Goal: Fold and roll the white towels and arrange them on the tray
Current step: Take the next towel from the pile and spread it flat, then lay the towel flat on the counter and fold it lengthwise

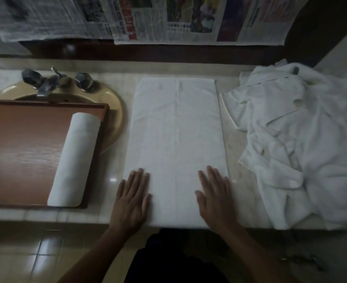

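Palms down, left grip (132, 198) and right grip (214, 196) lie flat (both outstretched)

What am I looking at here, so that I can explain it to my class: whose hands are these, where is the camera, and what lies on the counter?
There is no machine here. A person works with bare hands, and the single picture comes from a camera worn on the head, looking forward and down. The left hand and right hand lie flat, fingers straight, on the near end of a folded white towel spread on the counter. Neither hand grips anything. To the left, a wooden tray sits partly over a sink with a tap. One rolled towel lies along the tray's right side. To the right is a heap of unfolded white towels. At the back are newspapers.
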`<state>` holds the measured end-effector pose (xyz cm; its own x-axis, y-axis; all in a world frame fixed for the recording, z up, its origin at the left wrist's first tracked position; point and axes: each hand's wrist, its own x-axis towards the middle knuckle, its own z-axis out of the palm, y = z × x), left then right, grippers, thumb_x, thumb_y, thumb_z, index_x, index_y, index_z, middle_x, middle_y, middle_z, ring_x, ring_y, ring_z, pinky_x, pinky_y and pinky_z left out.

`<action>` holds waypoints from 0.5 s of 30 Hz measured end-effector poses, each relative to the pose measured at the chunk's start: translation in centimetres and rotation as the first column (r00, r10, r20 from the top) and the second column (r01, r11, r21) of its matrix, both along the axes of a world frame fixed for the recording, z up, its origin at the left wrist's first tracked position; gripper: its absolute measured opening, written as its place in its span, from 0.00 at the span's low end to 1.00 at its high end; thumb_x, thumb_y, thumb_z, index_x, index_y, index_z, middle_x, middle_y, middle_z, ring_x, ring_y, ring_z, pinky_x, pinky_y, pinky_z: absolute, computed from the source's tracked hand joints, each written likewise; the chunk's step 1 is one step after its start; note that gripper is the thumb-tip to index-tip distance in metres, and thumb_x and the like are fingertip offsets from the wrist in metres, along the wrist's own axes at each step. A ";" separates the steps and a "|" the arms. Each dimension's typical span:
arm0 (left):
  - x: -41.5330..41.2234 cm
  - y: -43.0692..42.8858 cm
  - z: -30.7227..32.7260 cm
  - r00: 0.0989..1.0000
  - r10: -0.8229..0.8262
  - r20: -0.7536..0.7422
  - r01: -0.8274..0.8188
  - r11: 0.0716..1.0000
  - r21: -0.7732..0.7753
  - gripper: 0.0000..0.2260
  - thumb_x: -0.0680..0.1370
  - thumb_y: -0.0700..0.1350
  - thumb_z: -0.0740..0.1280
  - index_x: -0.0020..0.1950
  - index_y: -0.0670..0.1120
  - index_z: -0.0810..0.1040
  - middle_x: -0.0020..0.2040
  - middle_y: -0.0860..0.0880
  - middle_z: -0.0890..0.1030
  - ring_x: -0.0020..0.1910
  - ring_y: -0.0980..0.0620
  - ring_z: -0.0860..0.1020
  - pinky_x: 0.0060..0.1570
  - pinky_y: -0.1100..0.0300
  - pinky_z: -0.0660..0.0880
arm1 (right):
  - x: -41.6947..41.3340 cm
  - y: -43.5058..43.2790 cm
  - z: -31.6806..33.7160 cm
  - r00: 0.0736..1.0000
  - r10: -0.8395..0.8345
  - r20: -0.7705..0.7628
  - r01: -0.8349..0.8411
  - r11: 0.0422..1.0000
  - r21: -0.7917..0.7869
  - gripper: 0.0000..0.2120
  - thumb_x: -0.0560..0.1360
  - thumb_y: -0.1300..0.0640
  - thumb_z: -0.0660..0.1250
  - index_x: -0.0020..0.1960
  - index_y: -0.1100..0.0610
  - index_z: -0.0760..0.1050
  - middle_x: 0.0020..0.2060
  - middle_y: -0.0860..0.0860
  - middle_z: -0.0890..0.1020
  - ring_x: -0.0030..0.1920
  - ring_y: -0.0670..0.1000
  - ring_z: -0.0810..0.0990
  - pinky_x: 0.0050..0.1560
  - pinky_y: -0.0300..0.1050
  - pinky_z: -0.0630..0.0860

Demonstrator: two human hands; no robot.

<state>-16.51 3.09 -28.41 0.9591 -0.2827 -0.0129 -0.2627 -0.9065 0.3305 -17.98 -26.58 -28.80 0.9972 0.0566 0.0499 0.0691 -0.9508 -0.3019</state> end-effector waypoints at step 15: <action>-2.6 1.0 0.2 0.999 0.016 -0.034 -0.016 1.000 0.010 0.28 0.86 0.55 0.48 0.85 0.46 0.52 0.85 0.47 0.49 0.84 0.47 0.48 0.80 0.43 0.49 | -3.1 -0.7 0.4 0.998 -0.054 -0.030 0.054 0.998 -0.014 0.29 0.84 0.47 0.54 0.82 0.55 0.60 0.83 0.53 0.57 0.83 0.54 0.53 0.80 0.59 0.54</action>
<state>-19.07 4.09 -28.21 0.9624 -0.2672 -0.0483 -0.2370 -0.9136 0.3304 -21.07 -27.28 -28.41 0.9998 0.0030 0.0188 0.0083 -0.9568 -0.2906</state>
